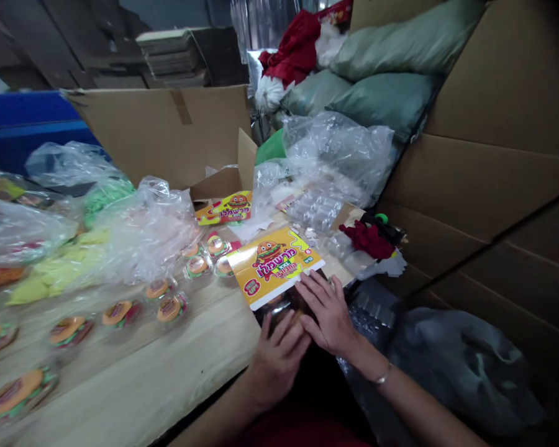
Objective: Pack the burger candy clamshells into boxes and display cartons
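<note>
A clear packet with a yellow burger-print header card [276, 264] lies at the wooden table's [158, 379] near edge. My left hand [274, 363] lies flat on the packet's dark lower part, fingers stretched out. My right hand [328, 313] rests beside it, fingers flat, with the tips touching the card's lower edge. Neither hand grips anything. Several small wrapped burger candies [170, 307] are spread over the table to the left.
A second burger card [224, 208] sits in a small open box [223, 180]. Crumpled clear plastic bags [144, 230] hold yellow and green goods at left. A large cardboard box [168, 127] stands behind. Cardboard sheets [494, 174] lean at right, sacks [382, 93] behind.
</note>
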Demonstrator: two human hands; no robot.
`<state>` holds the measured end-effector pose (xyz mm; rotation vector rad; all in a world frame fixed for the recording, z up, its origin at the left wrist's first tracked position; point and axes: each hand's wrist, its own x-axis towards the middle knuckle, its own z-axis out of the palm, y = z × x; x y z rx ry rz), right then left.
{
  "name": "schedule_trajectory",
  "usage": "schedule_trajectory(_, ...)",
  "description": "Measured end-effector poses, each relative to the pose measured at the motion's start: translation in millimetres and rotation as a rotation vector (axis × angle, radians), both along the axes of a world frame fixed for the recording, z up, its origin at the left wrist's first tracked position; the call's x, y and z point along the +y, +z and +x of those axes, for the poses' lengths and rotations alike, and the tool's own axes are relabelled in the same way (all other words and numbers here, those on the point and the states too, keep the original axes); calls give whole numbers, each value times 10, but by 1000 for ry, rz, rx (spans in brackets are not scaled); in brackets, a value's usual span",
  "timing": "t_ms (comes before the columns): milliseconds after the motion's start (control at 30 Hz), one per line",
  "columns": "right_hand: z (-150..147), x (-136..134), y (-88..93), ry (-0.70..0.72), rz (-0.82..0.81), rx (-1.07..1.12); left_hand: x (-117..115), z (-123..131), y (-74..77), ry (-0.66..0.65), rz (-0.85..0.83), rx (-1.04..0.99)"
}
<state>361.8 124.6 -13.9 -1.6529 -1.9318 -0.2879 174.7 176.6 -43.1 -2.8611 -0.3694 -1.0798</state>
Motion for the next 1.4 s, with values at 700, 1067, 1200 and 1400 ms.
schedule_trajectory(700,280,307,-392,-90,253,348,268,10,61,139,-58,26)
schedule_trajectory(1067,97,496,328,-32,312,-43,199,8,38,151,-133,-38)
schedule_trajectory(1200,323,660,637,97,89,-24,161,-22,35,216,-120,-180)
schedule_trajectory(1400,498,450,327,211,-128,-5,129,-46,77,434,-201,-313)
